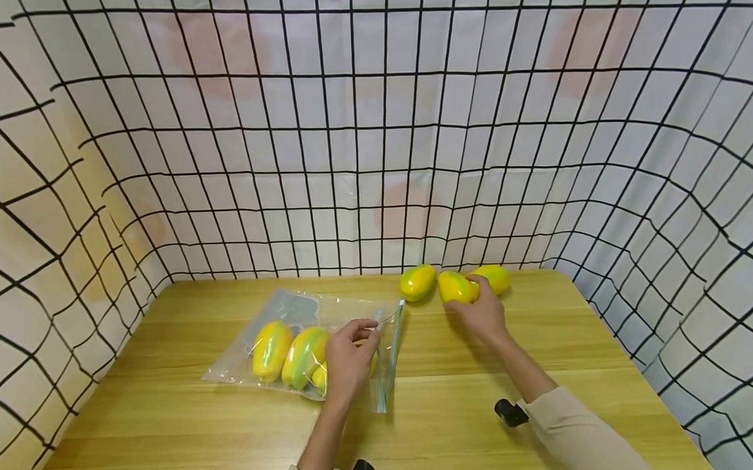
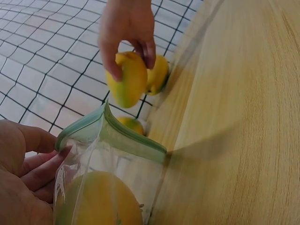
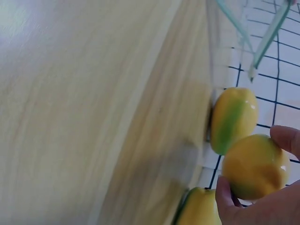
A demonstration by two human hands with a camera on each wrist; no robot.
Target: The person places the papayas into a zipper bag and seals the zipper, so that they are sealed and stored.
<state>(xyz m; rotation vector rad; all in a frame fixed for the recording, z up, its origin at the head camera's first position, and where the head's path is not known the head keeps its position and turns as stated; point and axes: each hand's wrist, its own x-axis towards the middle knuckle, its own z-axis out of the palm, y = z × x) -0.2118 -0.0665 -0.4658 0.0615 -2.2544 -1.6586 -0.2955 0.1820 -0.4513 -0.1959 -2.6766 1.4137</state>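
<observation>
My left hand pinches the open mouth of a clear zip bag, beside its green zip strip. Several yellow-green mangoes lie inside the bag, one partly hidden behind that hand. At the back of the table, my right hand grips another mango between thumb and fingers; in the left wrist view it hangs beyond the bag's mouth. Two loose mangoes flank it: one on the left and one on the right, partly covered by the right hand.
The wooden table ends at a black wire grid over white sheeting, which rises behind it and along both sides. Black wrist cameras sit at both sleeves.
</observation>
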